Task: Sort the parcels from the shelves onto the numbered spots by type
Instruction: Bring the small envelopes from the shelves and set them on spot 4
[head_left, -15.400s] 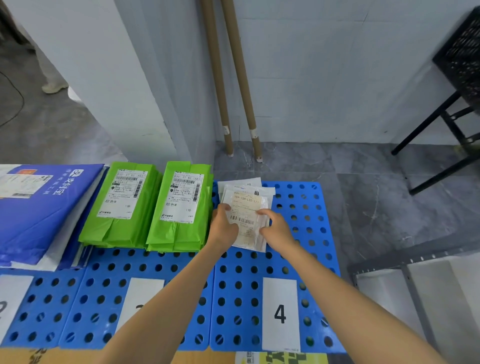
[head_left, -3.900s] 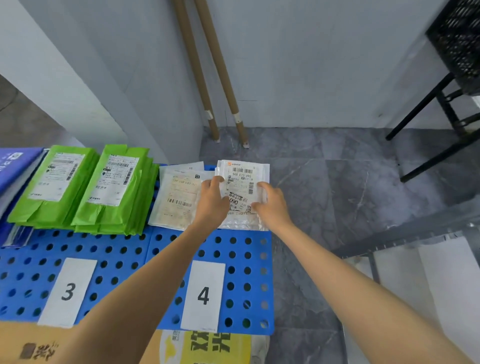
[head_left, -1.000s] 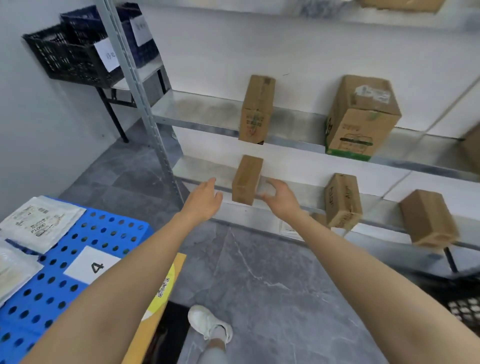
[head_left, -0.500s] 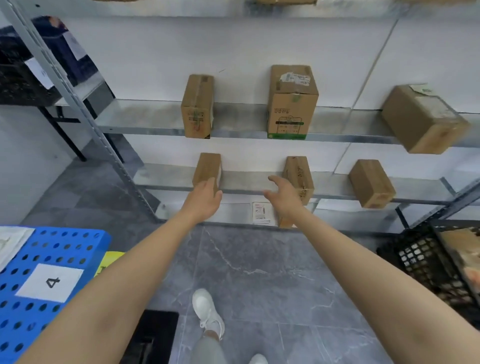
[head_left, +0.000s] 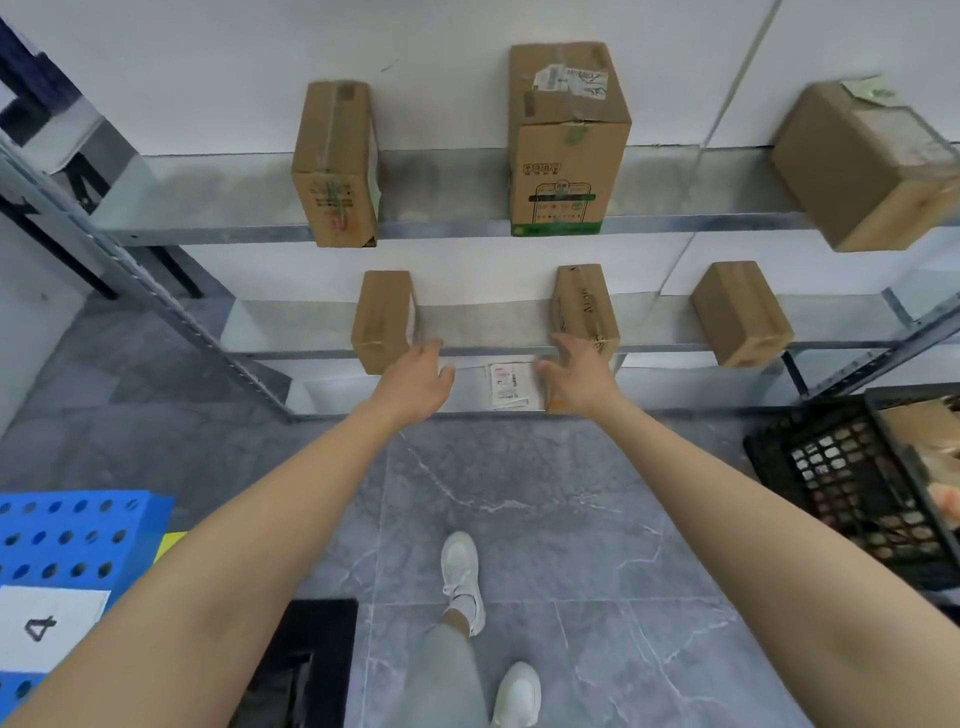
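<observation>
- Head view gives me the metal shelving (head_left: 467, 218) across the wall, with brown cartons (head_left: 566, 140) on its upper two levels.
- I see the blue perforated board (head_left: 67, 540) at lower left, with a label reading 4 (head_left: 47, 626).
- A black crate (head_left: 857, 493) sits on the floor at right.
- The flat white parcel (head_left: 511, 384) lies on the lowest shelf, between the left hand (head_left: 415, 382) and the right hand (head_left: 576, 379).
- Both hands stretch toward it, fingers loose and spread, holding nothing.

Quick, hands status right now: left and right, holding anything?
Left hand: open, holding nothing, just left of the flat white parcel on the bottom shelf.
Right hand: open, holding nothing, just right of that parcel.
</observation>
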